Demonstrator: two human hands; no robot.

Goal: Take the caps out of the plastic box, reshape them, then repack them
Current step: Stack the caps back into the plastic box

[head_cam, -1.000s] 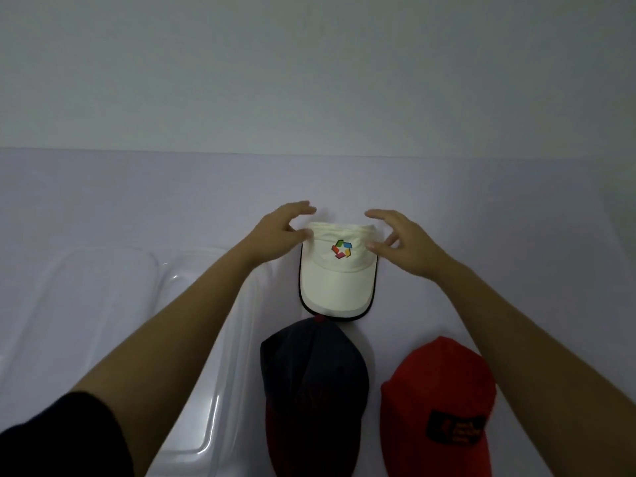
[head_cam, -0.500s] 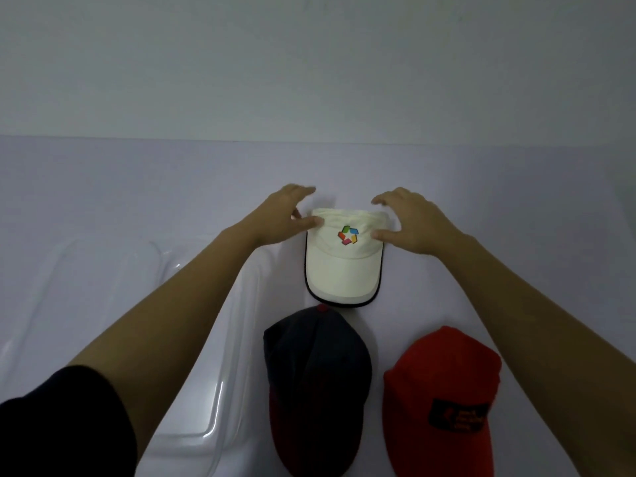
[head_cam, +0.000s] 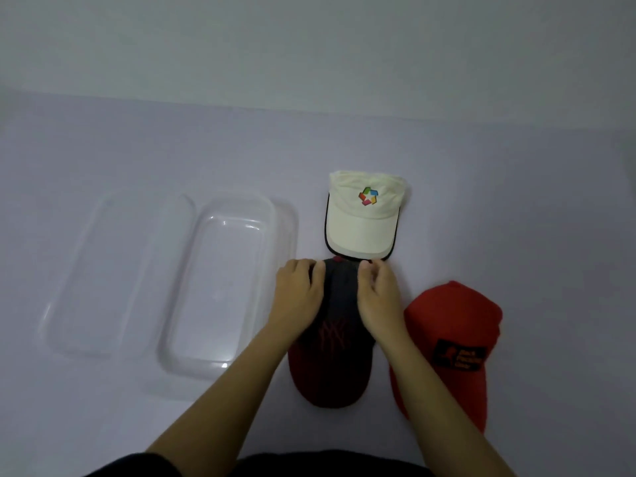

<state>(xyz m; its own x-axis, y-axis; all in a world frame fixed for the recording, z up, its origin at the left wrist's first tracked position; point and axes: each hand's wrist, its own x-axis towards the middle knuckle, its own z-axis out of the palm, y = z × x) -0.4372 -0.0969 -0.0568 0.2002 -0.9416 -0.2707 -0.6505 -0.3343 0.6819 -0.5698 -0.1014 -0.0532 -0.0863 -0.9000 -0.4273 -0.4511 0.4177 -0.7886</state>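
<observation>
Three caps lie on the pale table. The cream cap with a colourful logo rests farthest from me, untouched. Just below it is the dark navy cap with a dark red brim. My left hand grips the left side of its crown and my right hand pinches the right side. A red cap with a black patch lies to the right, free of both hands. The clear plastic box stands open with nothing in it, left of the caps.
The clear lid lies flat to the left of the box. A pale wall rises behind the table's far edge. Dark clothing shows at the bottom of the view.
Both hands have let go of the cream cap and moved toward me onto the dark navy cap. The view has tilted down, showing the whole box and lid.
</observation>
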